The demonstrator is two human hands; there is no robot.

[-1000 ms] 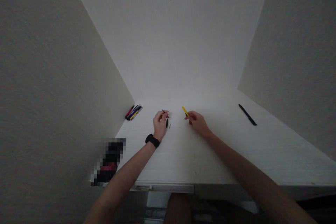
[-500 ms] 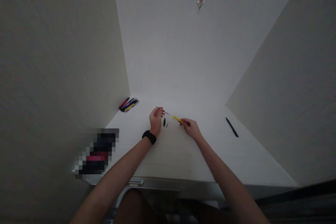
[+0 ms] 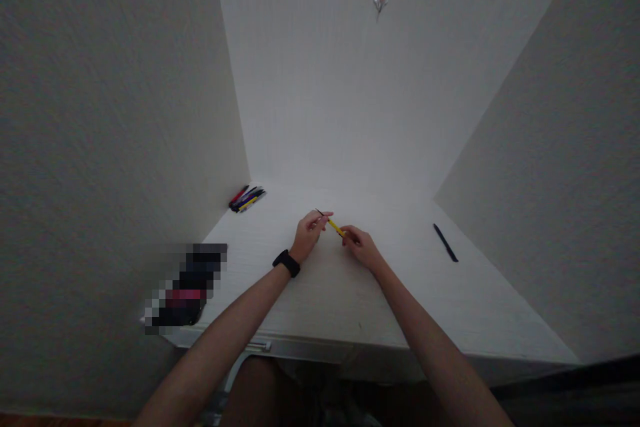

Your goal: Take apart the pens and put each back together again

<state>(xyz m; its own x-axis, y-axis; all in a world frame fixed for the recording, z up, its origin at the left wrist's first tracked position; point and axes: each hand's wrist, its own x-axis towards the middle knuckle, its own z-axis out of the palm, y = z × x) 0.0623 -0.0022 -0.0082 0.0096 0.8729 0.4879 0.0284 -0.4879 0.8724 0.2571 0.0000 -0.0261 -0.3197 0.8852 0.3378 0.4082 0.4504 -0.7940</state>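
My left hand point(image 3: 307, 235), with a black watch on its wrist, pinches a thin dark refill whose tip sticks up beyond the fingers. My right hand point(image 3: 359, 245) grips the yellow pen barrel point(image 3: 336, 227) by its near end. The barrel's far end meets the fingers of my left hand, so both hands join over the middle of the white desk point(image 3: 320, 293). The small black pen parts that lay beside my left hand are hidden under it.
A bundle of coloured pens point(image 3: 247, 199) lies at the desk's far left corner by the wall. A black pen point(image 3: 445, 242) lies at the right. A dark blurred object point(image 3: 183, 290) sits at the left front corner. Walls close the desk on three sides.
My left hand has moved right and brought the refill to the end of the yellow barrel. The right hand has tilted the barrel towards it. The gap between the hands has closed.
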